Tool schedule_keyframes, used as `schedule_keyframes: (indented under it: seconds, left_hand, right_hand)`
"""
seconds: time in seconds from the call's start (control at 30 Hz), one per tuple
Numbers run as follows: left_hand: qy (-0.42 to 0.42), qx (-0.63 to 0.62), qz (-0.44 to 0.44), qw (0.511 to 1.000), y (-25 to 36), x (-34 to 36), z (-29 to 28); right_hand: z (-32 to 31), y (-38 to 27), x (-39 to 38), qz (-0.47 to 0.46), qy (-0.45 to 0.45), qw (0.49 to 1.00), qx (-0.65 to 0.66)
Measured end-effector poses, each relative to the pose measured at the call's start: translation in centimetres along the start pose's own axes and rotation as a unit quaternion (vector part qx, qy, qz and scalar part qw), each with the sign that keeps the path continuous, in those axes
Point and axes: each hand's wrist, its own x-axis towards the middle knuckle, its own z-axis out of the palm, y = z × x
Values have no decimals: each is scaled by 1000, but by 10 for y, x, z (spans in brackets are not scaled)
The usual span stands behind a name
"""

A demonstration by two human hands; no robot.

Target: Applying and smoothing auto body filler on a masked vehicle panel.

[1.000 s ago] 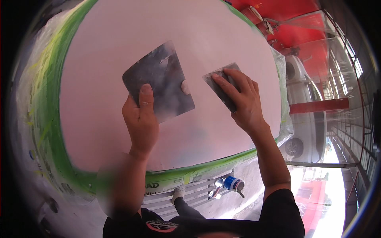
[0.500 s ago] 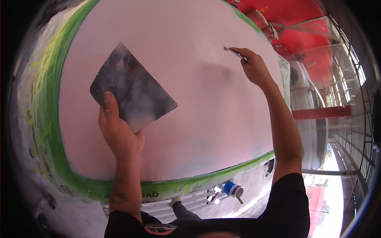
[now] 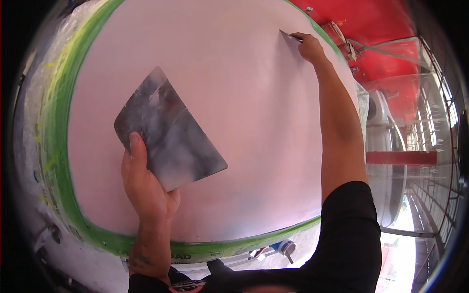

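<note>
I see my left hand (image 3: 146,188) low on the white panel (image 3: 244,97), its fingers clamped on the lower corner of a grey smeared plate (image 3: 168,132), thumb lying flat on the plate's face. The plate sits tilted, one corner up, over the left-centre of the panel. My right hand (image 3: 309,46) is stretched far up to the panel's upper right edge, fingers pinching a small thin spreader (image 3: 288,35) whose blade touches the surface. The two hands are well apart. Green tape (image 3: 61,146) rings the panel, with plastic sheeting outside it. A red roof (image 3: 381,24) shows at upper right, and a blue-and-white can (image 3: 285,246) lies below the panel.
</note>
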Motion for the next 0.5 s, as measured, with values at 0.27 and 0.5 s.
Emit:
schedule_keyframes:
  seconds: [0.27, 0.5]
  left_hand:
    - [-3, -5, -9, 1000, -1, 1, -3]
    - [6, -2, -17, 1000, 1, 1, -1]
  right_hand:
    - [-19, 11, -4, -46, -48, 996, 67]
    - [2, 6, 8, -5, -34, 999, 24]
